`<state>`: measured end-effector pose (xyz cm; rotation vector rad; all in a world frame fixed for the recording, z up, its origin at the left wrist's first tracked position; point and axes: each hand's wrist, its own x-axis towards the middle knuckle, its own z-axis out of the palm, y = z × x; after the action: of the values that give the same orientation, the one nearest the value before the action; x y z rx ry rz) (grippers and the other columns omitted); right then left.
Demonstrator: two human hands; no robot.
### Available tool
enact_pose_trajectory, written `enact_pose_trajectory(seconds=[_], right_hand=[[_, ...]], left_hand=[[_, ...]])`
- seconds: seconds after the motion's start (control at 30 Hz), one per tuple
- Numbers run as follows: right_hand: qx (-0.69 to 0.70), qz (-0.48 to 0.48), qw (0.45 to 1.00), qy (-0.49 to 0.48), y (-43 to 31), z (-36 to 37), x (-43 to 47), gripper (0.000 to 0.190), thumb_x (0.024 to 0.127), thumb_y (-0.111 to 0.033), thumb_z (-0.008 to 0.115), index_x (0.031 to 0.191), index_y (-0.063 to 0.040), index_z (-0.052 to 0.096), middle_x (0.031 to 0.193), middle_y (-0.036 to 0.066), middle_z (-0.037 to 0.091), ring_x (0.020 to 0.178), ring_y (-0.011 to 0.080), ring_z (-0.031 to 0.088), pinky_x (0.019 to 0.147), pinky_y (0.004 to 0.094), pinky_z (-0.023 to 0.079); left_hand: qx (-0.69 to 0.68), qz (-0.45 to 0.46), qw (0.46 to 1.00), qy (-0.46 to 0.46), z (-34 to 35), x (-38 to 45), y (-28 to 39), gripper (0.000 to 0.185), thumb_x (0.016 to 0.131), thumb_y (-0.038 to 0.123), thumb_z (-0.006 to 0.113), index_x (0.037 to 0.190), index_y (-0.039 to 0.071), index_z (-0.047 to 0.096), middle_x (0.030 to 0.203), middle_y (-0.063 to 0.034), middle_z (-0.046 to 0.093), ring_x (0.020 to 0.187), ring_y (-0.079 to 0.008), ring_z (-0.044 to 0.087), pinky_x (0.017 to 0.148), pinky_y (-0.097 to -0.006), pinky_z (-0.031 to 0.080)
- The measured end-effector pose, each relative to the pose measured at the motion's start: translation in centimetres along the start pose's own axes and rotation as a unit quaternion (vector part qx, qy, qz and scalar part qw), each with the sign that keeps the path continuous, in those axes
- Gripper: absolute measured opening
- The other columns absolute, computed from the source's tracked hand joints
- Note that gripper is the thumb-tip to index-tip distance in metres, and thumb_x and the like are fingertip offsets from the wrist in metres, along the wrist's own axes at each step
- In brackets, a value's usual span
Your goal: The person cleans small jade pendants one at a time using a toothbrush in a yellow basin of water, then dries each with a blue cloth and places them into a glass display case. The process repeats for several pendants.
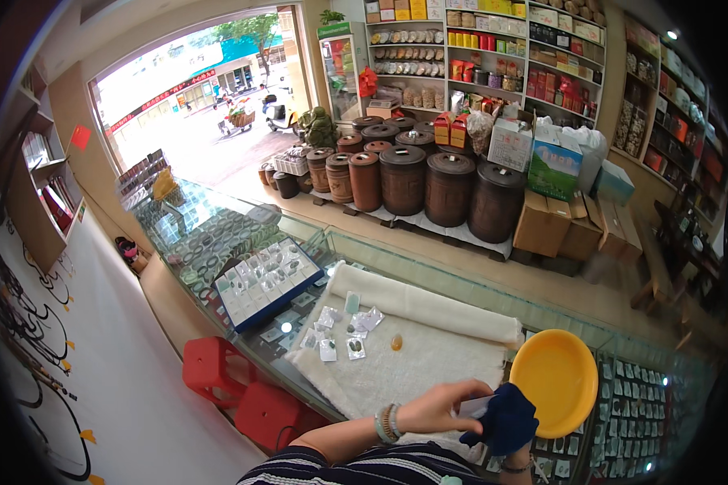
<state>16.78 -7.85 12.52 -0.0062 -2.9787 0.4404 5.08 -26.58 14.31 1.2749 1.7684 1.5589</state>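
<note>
My left hand, with bead bracelets and a bangle at the wrist, pinches a small pale plastic bag. Against that bag is a dark blue cloth, held by my right hand, which the cloth mostly hides. Beneath and beyond both hands a cream fleece mat covers part of a glass display counter, its far edge rolled up. An amber-coloured oval stone lies loose on the mat. To its left are several small bagged stones, some overlapping.
Right of my hands stands a yellow plastic basin. A blue-edged tray of bagged stones sits left of the mat. Red plastic stools stand below the counter's near side. Lidded brown jars and cardboard boxes line the far side.
</note>
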Motion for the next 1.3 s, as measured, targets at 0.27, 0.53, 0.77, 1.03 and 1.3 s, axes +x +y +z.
enact_pose_trajectory(seconds=[0.27,0.53,0.77,1.03,1.3], right_hand=[[-0.061,-0.047,0.99,0.118,0.4,2.8,-0.9,0.043,0.078,-0.04,0.07,0.111,-0.013,0.065,0.11,0.008,0.063,0.112,0.0332,0.058,0.092,0.0447,0.046],[-0.018,-0.066,0.976,0.205,1.1,2.8,-1.1,0.034,0.077,-0.037,0.07,0.102,-0.015,0.068,0.103,0.006,0.065,0.104,0.0302,0.062,0.088,0.0421,0.048],[-0.033,-0.026,0.981,0.19,1.0,2.0,-0.7,0.033,0.076,-0.036,0.072,0.099,-0.012,0.065,0.087,0.008,0.065,0.082,0.0301,0.063,0.072,0.0419,0.05],[0.22,0.082,0.955,0.179,-2.0,-3.6,0.2,0.041,0.068,-0.03,0.083,0.096,-0.009,0.061,0.081,0.006,0.06,0.073,0.0246,0.06,0.069,0.0336,0.049],[0.27,0.06,0.954,0.117,-2.8,0.3,2.3,0.046,0.072,-0.033,0.078,0.106,-0.007,0.06,0.096,0.01,0.059,0.093,0.0267,0.058,0.08,0.0358,0.045]], left_hand=[[0.055,-0.066,0.996,-0.014,1.4,0.8,0.6,0.064,0.082,0.012,0.075,0.137,0.009,0.043,0.1,-0.0187,0.067,0.076,-0.0312,0.068,0.071,-0.0365,0.054],[0.068,-0.021,0.997,0.033,2.1,0.2,0.0,0.064,0.077,0.014,0.077,0.136,0.009,0.053,0.089,-0.0167,0.07,0.063,-0.0275,0.066,0.064,-0.0346,0.053],[0.012,-0.024,0.998,-0.06,0.9,0.1,-1.0,0.053,0.081,0.017,0.079,0.129,0.004,0.059,0.093,-0.013,0.072,0.068,-0.0177,0.066,0.068,-0.0284,0.054],[-0.12,-0.068,0.986,0.092,-1.0,-0.6,-0.8,0.042,0.087,0.014,0.076,0.124,0.001,0.061,0.102,-0.009,0.071,0.084,-0.0082,0.065,0.076,-0.0247,0.056],[0.022,-0.025,0.999,0.041,2.1,-0.6,0.3,0.037,0.078,-0.002,0.067,0.115,-0.001,0.065,0.091,-0.0146,0.07,0.077,-0.0209,0.071,0.07,-0.0302,0.056]])
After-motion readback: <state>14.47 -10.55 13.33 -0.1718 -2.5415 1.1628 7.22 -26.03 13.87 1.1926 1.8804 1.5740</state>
